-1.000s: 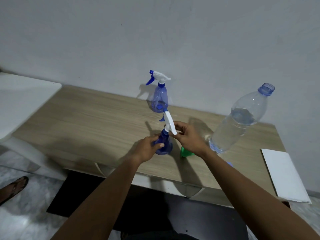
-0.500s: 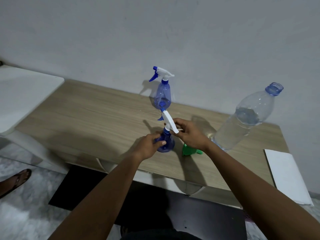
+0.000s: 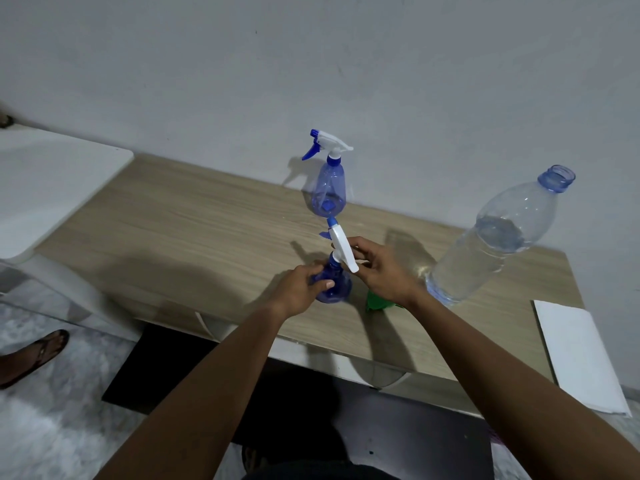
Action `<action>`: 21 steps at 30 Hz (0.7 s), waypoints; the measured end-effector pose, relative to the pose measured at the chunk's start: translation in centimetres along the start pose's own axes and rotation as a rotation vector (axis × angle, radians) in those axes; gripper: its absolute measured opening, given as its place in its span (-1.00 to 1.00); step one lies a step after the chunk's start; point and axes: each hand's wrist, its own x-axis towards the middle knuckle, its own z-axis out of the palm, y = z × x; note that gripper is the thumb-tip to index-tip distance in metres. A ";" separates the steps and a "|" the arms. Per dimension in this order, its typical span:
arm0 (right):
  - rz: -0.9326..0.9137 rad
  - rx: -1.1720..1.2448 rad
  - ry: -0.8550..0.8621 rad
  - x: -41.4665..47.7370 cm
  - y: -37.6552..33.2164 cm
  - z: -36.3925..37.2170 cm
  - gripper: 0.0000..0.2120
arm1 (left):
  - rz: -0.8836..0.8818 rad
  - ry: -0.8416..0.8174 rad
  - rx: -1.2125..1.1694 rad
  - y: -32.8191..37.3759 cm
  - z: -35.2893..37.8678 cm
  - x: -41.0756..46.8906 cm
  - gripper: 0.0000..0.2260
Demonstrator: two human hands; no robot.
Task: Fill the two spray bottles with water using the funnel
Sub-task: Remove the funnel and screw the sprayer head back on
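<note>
L hand [image 3: 304, 285] wraps near bottle [image 3: 335, 292], steadying it on table [image 3: 173, 230]. R hand [image 3: 381, 271] pinches its sprayer head [image 3: 343, 249], prob. to unscrew it so the funnel [image 3: 375, 301] fits. Funnel sits just beside, mostly hidden by R wrist. 2nd bottle [image 3: 329, 192] stands behind, head on. Open water bottle [image 3: 491, 244] stands to the right, ready to pour.

One counter [image 3: 173, 237] carries two blue spray bottles, a far spray bottle [image 3: 329, 188] and a near spray bottle [image 3: 335, 292], one clear water bottle [image 3: 491, 244], one green funnel [image 3: 375, 301] and one white sheet [image 3: 581, 355]. Two hands show, left hand [image 3: 299, 289], right hand [image 3: 381, 271], and one sandalled foot [image 3: 31, 355].
</note>
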 end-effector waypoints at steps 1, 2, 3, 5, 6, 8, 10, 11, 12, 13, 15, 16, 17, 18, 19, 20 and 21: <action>0.005 -0.003 -0.001 0.1 0.1 0.0 -0.68 | 0.001 -0.001 -0.004 0.1 0.0 0.0 -0.67; 0.009 -0.007 -0.004 0.2 0.1 -0.1 -0.67 | 0.005 0.000 -0.005 0.1 0.0 -0.1 -0.67; 0.010 -0.019 -0.011 0.3 0.1 -0.1 -0.67 | 0.008 0.001 -0.003 0.1 0.0 -0.1 -0.68; 0.005 -0.064 -0.021 0.5 0.1 -0.2 -0.66 | 0.012 0.004 -0.002 0.1 0.0 -0.1 -0.69; 0.001 -0.088 -0.025 0.6 0.2 -0.2 -0.66 | 0.013 0.005 -0.004 0.1 0.0 -0.1 -0.70; 0.001 -0.124 -0.032 0.8 0.3 -0.3 -0.68 | 0.015 0.002 -0.010 0.2 0.0 -0.1 -0.70; 0.000 -0.142 -0.034 0.9 0.2 -0.3 -0.69 | 0.015 -0.003 -0.013 0.1 0.0 -0.1 -0.70; -0.001 -0.157 -0.036 0.9 0.2 -0.3 -0.70 | 0.015 -0.004 -0.012 0.2 -0.1 -0.1 -0.69; -0.004 -0.172 -0.040 0.8 0.1 -0.3 -0.71 | 0.016 -0.004 -0.009 0.2 -0.1 -0.1 -0.69; -0.008 -0.180 -0.040 0.7 0.0 -0.3 -0.72 | 0.018 -0.004 -0.010 0.2 -0.1 -0.1 -0.68; -0.017 -0.174 -0.027 0.6 0.0 -0.1 -0.74 | 0.015 -0.002 -0.019 0.2 -0.1 -0.1 -0.68; -0.016 -0.177 -0.012 0.6 0.1 0.1 -0.74 | 0.012 -0.002 -0.024 0.2 -0.1 -0.1 -0.67; -0.009 -0.194 0.012 0.5 0.1 0.4 -0.74 | 0.011 -0.003 -0.026 0.3 -0.1 -0.2 -0.66; 0.006 -0.216 0.049 0.5 0.1 0.6 -0.75 | 0.015 -0.004 -0.024 0.2 -0.1 -0.1 -0.65; 0.027 -0.232 0.096 0.5 0.2 0.9 -0.76 | 0.019 -0.004 -0.022 0.2 -0.1 -0.1 -0.66; 0.053 -0.240 0.147 0.4 0.2 1.2 -0.77 | 0.019 -0.002 -0.018 0.2 -0.1 -0.1 -0.66; 0.074 -0.244 0.194 0.4 0.1 1.6 -0.77 | 0.017 0.001 -0.010 0.2 -0.1 -0.1 -0.68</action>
